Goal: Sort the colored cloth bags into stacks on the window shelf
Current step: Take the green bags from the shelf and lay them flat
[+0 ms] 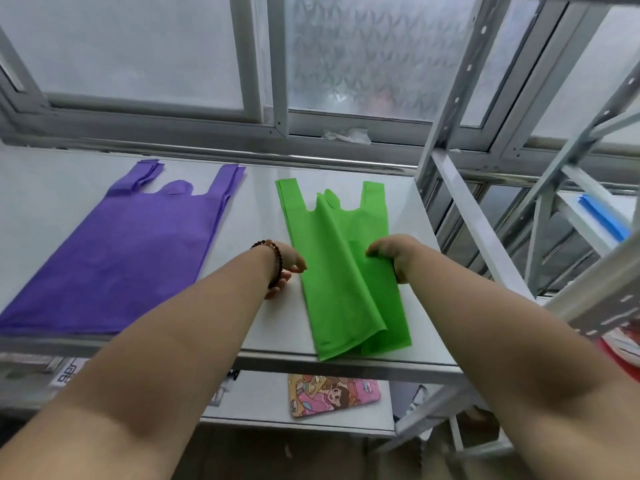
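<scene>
- We see the green bag [341, 271] as thin, matt, non-woven cloth, softly creased.
- The purple bag [138, 251] looks alike.
- Our shelf [263, 202] is smooth, pale, faintly glossy.
- Rack posts [460, 209] look like painted metal.

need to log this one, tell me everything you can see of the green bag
The green bag is a bright green vest-style carrier of thin, matte, cloth-like fabric, with two strap handles pointing toward the window. It lies lengthwise on the white shelf, its bottom edge at the front lip. It is not flat: a top layer is folded over, leaving a raised crease. The right hand pinches its right side; the left hand touches its left edge.
</scene>
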The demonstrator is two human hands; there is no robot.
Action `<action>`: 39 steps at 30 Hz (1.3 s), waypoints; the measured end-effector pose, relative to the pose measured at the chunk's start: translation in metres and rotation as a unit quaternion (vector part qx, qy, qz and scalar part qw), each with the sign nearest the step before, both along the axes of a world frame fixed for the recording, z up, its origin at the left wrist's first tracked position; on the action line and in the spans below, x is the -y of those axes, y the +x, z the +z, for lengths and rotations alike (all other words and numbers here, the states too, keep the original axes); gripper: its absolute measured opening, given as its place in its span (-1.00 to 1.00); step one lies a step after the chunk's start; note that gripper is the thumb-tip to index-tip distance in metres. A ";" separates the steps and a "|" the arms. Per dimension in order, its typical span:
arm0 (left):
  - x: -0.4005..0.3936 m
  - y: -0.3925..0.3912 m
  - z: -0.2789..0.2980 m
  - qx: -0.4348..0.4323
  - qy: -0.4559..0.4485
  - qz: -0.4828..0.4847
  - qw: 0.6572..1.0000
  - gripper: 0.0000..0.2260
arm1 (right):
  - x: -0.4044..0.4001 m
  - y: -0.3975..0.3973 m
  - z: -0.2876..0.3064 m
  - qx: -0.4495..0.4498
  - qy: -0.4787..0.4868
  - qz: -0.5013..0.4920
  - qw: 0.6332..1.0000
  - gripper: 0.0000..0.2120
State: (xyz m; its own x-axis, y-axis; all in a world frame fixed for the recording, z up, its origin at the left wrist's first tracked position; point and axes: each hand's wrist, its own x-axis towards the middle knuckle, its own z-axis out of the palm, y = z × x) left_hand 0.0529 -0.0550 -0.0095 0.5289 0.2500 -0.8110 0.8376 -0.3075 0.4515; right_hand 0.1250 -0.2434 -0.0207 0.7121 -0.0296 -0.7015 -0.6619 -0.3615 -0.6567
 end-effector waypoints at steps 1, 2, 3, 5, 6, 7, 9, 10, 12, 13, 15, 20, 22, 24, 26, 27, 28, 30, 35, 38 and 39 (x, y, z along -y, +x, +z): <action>0.005 -0.004 0.002 0.011 -0.006 0.019 1.000 -0.85 | 0.002 -0.002 0.000 0.012 -0.003 0.007 1.000 -0.88; 0.011 -0.009 0.005 0.032 -0.012 0.036 0.999 -0.85 | 0.005 -0.005 0.002 0.018 -0.003 0.012 1.000 -0.89; 0.016 -0.011 0.006 0.058 0.001 0.038 0.998 -0.74 | 0.008 -0.010 0.003 0.016 0.003 0.014 1.000 -0.89; 0.027 -0.015 0.009 0.080 0.054 0.004 0.995 -0.59 | 0.016 -0.018 0.008 -0.015 0.045 0.016 0.999 -0.91; 0.031 -0.020 0.010 0.087 0.072 -0.017 0.994 -0.58 | 0.020 -0.022 0.010 -0.028 0.066 0.016 0.997 -0.91; 0.035 -0.025 0.010 0.086 0.087 -0.040 0.992 -0.58 | 0.025 -0.026 0.012 -0.037 0.083 0.019 0.996 -0.91; 0.037 -0.037 0.003 0.070 0.125 -0.061 0.988 -0.55 | 0.032 -0.034 0.016 -0.049 0.117 0.030 0.991 -0.88; 0.039 -0.045 0.000 0.059 0.146 -0.062 0.986 -0.52 | 0.035 -0.038 0.018 -0.053 0.135 0.035 0.989 -0.87; 0.041 -0.059 -0.007 0.061 0.142 -0.068 0.986 -0.53 | 0.042 -0.048 0.019 -0.051 0.172 0.046 0.983 -0.87; 0.044 -0.064 -0.009 0.070 0.135 -0.065 0.986 -0.55 | 0.044 -0.054 0.018 -0.045 0.194 0.050 0.979 -0.86; 0.052 -0.073 -0.012 0.088 0.136 -0.043 0.986 -0.63 | 0.049 -0.066 0.014 -0.023 0.235 0.051 0.970 -0.84; 0.065 -0.094 -0.008 0.100 0.052 0.020 0.993 -0.44 | 0.060 -0.103 0.009 0.005 0.317 -0.008 0.948 -0.76; 0.070 -0.111 -0.012 0.106 -0.009 0.040 0.994 -0.47 | 0.067 -0.122 0.012 0.014 0.344 -0.027 0.939 -0.74; 0.075 -0.136 -0.007 0.045 -0.131 0.086 0.987 -0.55 | 0.076 -0.146 0.017 0.030 0.354 -0.028 0.934 -0.73; 0.075 -0.160 -0.007 -0.023 -0.239 0.069 0.968 -0.76 | 0.087 -0.172 0.024 0.053 0.369 -0.014 0.928 -0.72; 0.075 -0.172 -0.009 -0.030 -0.281 0.047 0.958 -0.80 | 0.095 -0.187 0.027 0.067 0.374 -0.007 0.925 -0.72; 0.073 -0.181 -0.012 -0.025 -0.311 0.027 0.950 -0.76 | 0.104 -0.202 0.031 0.081 0.378 -0.004 0.922 -0.72; 0.073 -0.197 -0.015 -0.002 -0.345 -0.002 0.939 -0.80 | 0.128 -0.232 0.040 0.115 0.385 -0.009 0.916 -0.67; 0.098 -0.219 -0.007 0.068 -0.450 -0.063 0.888 -0.77 | 0.206 -0.314 0.068 0.209 0.363 -0.081 0.904 -0.63; 0.139 -0.227 0.010 0.082 -0.497 -0.152 0.850 -0.79 | 0.245 -0.362 0.087 0.248 0.328 -0.156 0.898 -0.70; 0.155 -0.229 0.015 0.093 -0.507 -0.184 0.837 -0.78 | 0.256 -0.375 0.093 0.255 0.311 -0.179 0.898 -0.73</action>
State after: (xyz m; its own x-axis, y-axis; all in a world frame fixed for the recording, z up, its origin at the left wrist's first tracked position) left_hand -0.1763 -0.2101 0.0054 0.5588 -0.7246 -0.4034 0.6568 0.0897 0.7487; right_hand -0.2503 -0.4994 0.0722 0.9683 -0.0369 -0.2469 -0.2182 0.3558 -0.9087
